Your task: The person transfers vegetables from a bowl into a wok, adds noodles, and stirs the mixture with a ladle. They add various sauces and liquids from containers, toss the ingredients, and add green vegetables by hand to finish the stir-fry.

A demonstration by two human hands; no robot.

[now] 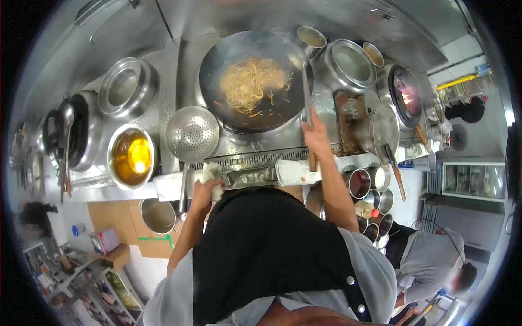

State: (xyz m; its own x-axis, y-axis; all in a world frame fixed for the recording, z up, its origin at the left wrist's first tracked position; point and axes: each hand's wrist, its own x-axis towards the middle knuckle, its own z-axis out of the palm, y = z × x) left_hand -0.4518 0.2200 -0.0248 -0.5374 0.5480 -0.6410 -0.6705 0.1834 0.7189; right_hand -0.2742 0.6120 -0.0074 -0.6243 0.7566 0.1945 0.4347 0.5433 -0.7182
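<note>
In the head view, a large black wok (pixel 217 103) sits on the range with noodles (pixel 250 87) in it, mixed with thin orange shreds. My right hand (pixel 316 134) is closed around the long metal handle of a wok ladle (pixel 306 89). The ladle's wooden end points toward me, and its head, at the wok's right side, is hard to make out. Bunched in my closed left hand (pixel 202 193) is a whitish cloth (pixel 211 174), at the range's front edge below the wok. Beside that hand, a perforated strainer (pixel 192 133) rests with its handle toward me.
Left of the strainer stands a bowl of amber oil (pixel 130 157). Metal pots (pixel 350 65) line the back right, near a burner with visible flame (pixel 406 93). Several sauce containers (pixel 359 183) stand below right. Another person (pixel 432 261) bends over at lower right.
</note>
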